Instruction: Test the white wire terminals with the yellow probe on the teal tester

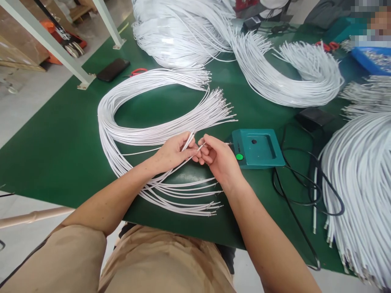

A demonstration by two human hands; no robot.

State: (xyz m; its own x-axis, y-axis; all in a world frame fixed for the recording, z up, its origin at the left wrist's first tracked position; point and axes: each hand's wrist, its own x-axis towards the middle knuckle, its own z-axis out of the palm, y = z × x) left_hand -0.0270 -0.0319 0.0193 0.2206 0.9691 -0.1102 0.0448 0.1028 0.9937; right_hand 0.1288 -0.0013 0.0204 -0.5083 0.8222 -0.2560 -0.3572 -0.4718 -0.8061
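Observation:
My left hand [174,152] is closed around a few white wires [187,141], whose ends stick up past the thumb. Fingertip to fingertip with it, my right hand [222,159] pinches the end of one white wire; the very tip is partly hidden by the fingers. Just right of that hand stands a teal device [263,148] with a green button [239,157] and a thin metal shaft pointing toward my fingers. Under my left forearm curves a bundle of white wires [122,132]. Several loose wire ends [195,208] lie nearer my body.
Big white wire coils [171,34] fill the back, with more wires [363,171] at the right. Black cable [301,202] loops beside the device. A dark phone-like object [113,69] and red-handled tool [139,72] lie at back left. A metal post [61,49] rises from the table.

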